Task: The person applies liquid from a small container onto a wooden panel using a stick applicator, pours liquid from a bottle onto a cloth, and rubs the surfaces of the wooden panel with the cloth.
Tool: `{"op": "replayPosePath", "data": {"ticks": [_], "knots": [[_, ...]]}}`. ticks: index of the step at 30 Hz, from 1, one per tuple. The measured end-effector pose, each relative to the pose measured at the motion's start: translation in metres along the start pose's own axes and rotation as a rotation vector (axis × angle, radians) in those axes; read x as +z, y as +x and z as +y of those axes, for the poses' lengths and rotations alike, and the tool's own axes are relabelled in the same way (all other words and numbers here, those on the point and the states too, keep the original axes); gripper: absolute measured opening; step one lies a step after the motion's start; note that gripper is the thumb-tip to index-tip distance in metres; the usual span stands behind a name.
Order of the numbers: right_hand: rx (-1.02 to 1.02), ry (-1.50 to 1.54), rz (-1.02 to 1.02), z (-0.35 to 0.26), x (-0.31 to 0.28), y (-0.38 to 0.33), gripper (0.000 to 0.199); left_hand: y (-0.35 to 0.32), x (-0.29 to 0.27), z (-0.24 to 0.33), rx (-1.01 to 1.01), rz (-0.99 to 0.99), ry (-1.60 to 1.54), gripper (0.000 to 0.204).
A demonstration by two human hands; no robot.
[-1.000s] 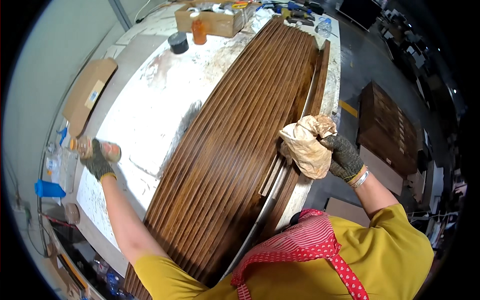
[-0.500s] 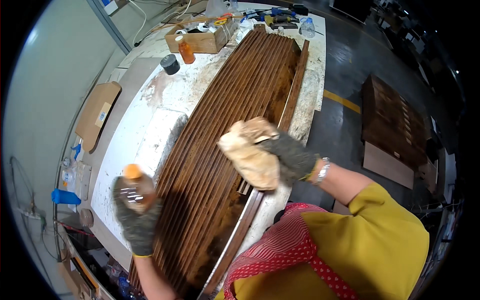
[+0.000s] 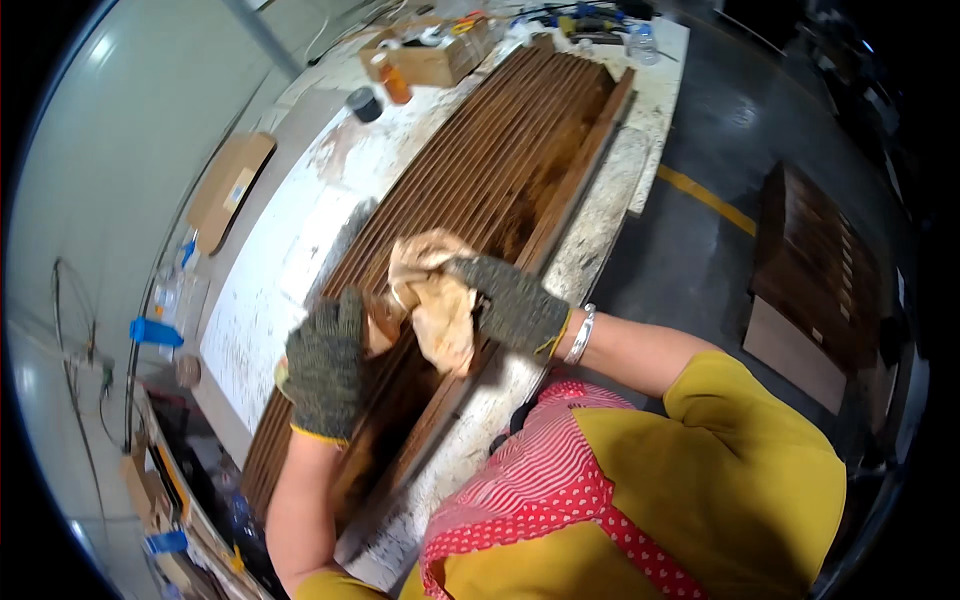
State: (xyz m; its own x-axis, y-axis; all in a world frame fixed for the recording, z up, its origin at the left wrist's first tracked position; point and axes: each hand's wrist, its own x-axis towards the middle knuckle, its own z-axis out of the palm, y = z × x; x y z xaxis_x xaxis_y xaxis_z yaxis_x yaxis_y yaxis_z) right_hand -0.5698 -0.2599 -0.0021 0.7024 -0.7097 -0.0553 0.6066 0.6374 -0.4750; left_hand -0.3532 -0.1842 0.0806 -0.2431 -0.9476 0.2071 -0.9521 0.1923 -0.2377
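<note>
Both my hands wear dark knitted gloves and are close together above a stack of brown wooden strips [image 3: 480,150]. My right hand [image 3: 510,305] grips a crumpled tan cloth [image 3: 443,320] that hangs down from its fingers. My left hand [image 3: 328,368] is wrapped round a clear plastic bottle [image 3: 380,328] with amber liquid. The bottle is tilted over toward the cloth, and its mouth is hidden between glove and cloth. Whether liquid runs out, I cannot tell. Beneath the cloth, dark wet-looking patches show on the wood.
The strips lie on a stained white table [image 3: 330,165]. Toward its far end stand a dark round jar [image 3: 364,104], an orange bottle [image 3: 392,80] and a wooden box [image 3: 430,58] of odds and ends. A clear bottle [image 3: 643,45] and tools lie at the back. Brown panels [image 3: 815,250] are on the floor at right.
My left hand has moved right with the bottle, tipping it from upright toward the cloth. My right hand has drawn left with the cloth. The view has shifted slightly.
</note>
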Motion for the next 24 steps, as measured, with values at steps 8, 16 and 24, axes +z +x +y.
{"op": "replayPosePath", "data": {"ticks": [8,16,24], "knots": [[0.137,0.294,-0.078,0.006,-0.011,0.010,0.047,-0.023,-0.027,-0.002,0.011,-0.120,0.078,0.038],[0.285,0.353,-0.221,0.027,-0.005,0.016,0.052,-0.027,-0.040,0.004,0.002,-0.115,0.110,0.058],[0.234,0.247,-0.105,0.033,-0.005,0.019,0.050,-0.068,-0.039,0.001,-0.076,-0.268,-0.042,0.053]]}}
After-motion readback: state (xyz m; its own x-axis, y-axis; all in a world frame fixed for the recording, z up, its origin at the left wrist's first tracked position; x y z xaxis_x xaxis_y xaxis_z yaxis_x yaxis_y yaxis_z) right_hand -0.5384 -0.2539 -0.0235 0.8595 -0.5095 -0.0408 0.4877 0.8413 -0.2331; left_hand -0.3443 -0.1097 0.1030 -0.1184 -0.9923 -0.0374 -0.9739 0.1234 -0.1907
